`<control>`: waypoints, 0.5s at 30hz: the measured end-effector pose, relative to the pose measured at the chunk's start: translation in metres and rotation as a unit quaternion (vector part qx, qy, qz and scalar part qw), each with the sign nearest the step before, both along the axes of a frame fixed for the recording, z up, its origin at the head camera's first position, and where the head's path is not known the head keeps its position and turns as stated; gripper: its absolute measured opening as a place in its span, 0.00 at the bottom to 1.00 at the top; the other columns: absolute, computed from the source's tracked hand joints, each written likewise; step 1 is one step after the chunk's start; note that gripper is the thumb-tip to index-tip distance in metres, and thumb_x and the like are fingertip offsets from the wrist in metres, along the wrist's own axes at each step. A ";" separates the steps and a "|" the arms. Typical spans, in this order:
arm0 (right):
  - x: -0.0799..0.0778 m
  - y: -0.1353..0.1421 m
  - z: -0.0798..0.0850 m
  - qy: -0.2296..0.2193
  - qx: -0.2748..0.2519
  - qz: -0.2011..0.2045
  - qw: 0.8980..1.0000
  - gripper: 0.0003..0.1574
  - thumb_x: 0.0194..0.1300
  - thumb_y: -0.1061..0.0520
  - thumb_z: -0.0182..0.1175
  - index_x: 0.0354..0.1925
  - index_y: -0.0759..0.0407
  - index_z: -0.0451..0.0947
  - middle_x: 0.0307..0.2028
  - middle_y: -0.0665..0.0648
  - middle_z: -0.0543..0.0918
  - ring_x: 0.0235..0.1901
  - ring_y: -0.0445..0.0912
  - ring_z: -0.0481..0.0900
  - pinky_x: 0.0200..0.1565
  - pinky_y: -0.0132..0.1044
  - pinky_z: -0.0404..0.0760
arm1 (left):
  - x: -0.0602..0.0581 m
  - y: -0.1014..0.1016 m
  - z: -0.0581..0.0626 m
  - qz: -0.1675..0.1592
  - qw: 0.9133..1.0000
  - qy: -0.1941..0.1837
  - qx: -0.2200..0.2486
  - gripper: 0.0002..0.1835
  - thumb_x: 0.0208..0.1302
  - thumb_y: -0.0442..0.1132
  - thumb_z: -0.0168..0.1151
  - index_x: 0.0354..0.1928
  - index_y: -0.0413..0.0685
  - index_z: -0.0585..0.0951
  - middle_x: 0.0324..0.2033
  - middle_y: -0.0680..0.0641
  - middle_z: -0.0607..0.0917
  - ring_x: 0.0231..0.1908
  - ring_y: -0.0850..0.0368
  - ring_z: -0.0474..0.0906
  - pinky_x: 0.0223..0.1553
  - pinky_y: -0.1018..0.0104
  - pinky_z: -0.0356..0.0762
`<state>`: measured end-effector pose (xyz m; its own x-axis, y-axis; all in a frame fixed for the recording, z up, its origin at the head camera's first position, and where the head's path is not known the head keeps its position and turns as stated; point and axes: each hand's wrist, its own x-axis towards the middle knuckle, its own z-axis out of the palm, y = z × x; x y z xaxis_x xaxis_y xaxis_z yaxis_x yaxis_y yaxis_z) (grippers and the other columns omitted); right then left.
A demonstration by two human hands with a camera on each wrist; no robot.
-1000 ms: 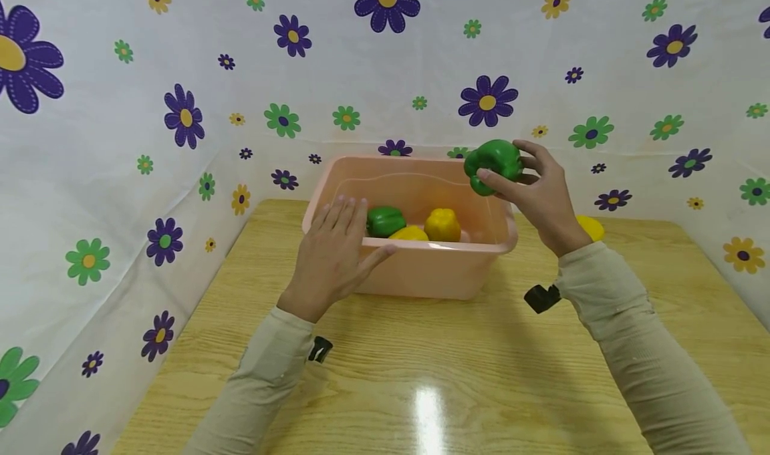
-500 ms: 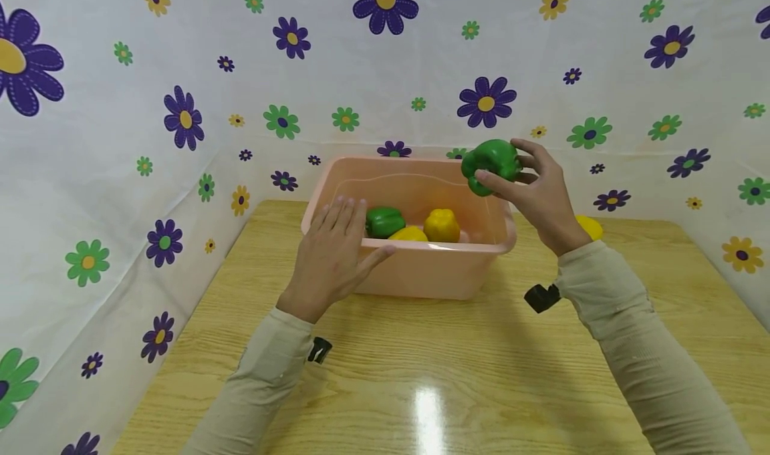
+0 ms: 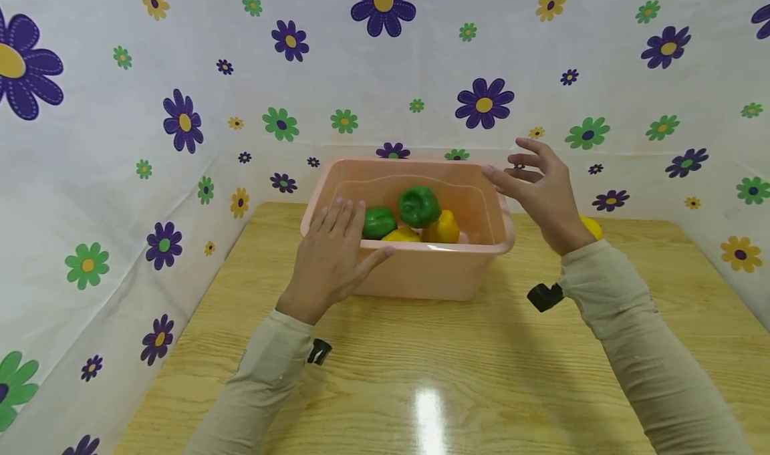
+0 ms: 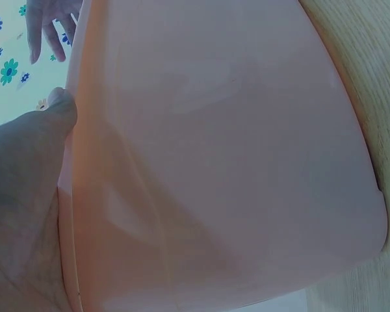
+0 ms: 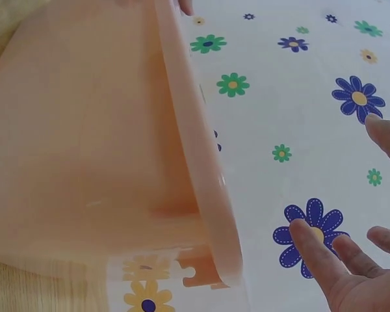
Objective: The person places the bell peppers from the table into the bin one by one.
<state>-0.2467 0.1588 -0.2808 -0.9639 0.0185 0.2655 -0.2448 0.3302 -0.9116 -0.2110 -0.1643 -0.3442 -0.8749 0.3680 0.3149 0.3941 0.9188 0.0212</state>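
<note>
A pink plastic tub [image 3: 421,274] stands on the wooden table. My left hand [image 3: 327,258] rests on its near left rim with straight fingers, the thumb along the edge. Inside, a green bell pepper [image 3: 419,206] appears above a yellow bell pepper [image 3: 446,226]; whether it touches the others I cannot tell. Further left lies another green bell pepper [image 3: 379,223], partly behind my left fingers. A second yellow piece [image 3: 402,235] is mostly hidden by the front wall. My right hand [image 3: 544,194] hovers over the tub's right end, fingers spread and holding nothing.
Behind my right wrist, a yellow object [image 3: 592,227] on the table is partly hidden. A white flower-printed cloth [image 3: 361,61] hangs close behind the tub and along the left side. A black mount [image 3: 545,297] sticks out from the right wrist.
My right hand has let go of the green bell pepper, which is now inside the tub, lower and further left. The left hand has stayed on the rim.
</note>
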 end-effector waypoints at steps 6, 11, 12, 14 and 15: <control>0.001 0.004 0.000 -0.001 -0.003 -0.010 1.000 0.56 0.62 0.38 0.71 0.78 0.51 0.55 0.67 0.61 0.69 0.65 0.56 0.72 0.57 0.46 0.81 | 0.001 0.001 -0.001 0.002 1.000 -0.001 0.001 0.51 0.71 0.72 0.43 0.78 0.36 0.54 0.76 0.35 0.59 0.77 0.41 0.49 0.78 0.51 0.39; 0.001 0.013 0.003 0.006 -0.009 -0.029 1.000 0.54 0.63 0.39 0.70 0.77 0.51 0.57 0.67 0.63 0.70 0.64 0.58 0.74 0.53 0.40 0.83 | 0.001 0.001 -0.001 0.002 1.000 0.000 -0.001 0.51 0.72 0.72 0.44 0.78 0.36 0.55 0.76 0.35 0.58 0.77 0.40 0.49 0.78 0.50 0.39; 0.001 0.016 0.004 0.007 -0.008 -0.035 0.999 0.54 0.63 0.38 0.70 0.77 0.51 0.57 0.67 0.63 0.70 0.64 0.58 0.74 0.53 0.39 0.83 | 0.001 0.001 -0.001 0.002 1.000 0.001 -0.002 0.51 0.72 0.72 0.44 0.78 0.36 0.54 0.76 0.35 0.58 0.77 0.40 0.49 0.78 0.50 0.39; 0.000 0.022 0.005 0.004 -0.006 -0.045 0.999 0.53 0.64 0.38 0.69 0.77 0.50 0.58 0.67 0.63 0.70 0.64 0.58 0.74 0.53 0.38 0.83 | 0.001 0.001 -0.001 0.001 1.000 0.005 -0.004 0.51 0.72 0.71 0.44 0.78 0.36 0.55 0.76 0.35 0.59 0.77 0.40 0.50 0.78 0.50 0.40; -0.001 0.025 0.006 0.003 -0.004 -0.049 0.999 0.53 0.64 0.38 0.69 0.77 0.50 0.57 0.68 0.63 0.69 0.64 0.58 0.74 0.54 0.39 0.82 | 0.001 0.001 -0.001 0.000 1.000 0.007 -0.005 0.51 0.72 0.71 0.44 0.78 0.36 0.55 0.76 0.35 0.59 0.77 0.40 0.50 0.78 0.50 0.40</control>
<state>-0.2473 0.1838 -0.2750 -0.9558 0.1150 0.2705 -0.2167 0.3461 -0.9128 -0.2097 -0.1634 -0.3450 -0.8707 0.3709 0.3228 0.3942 0.9190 0.0074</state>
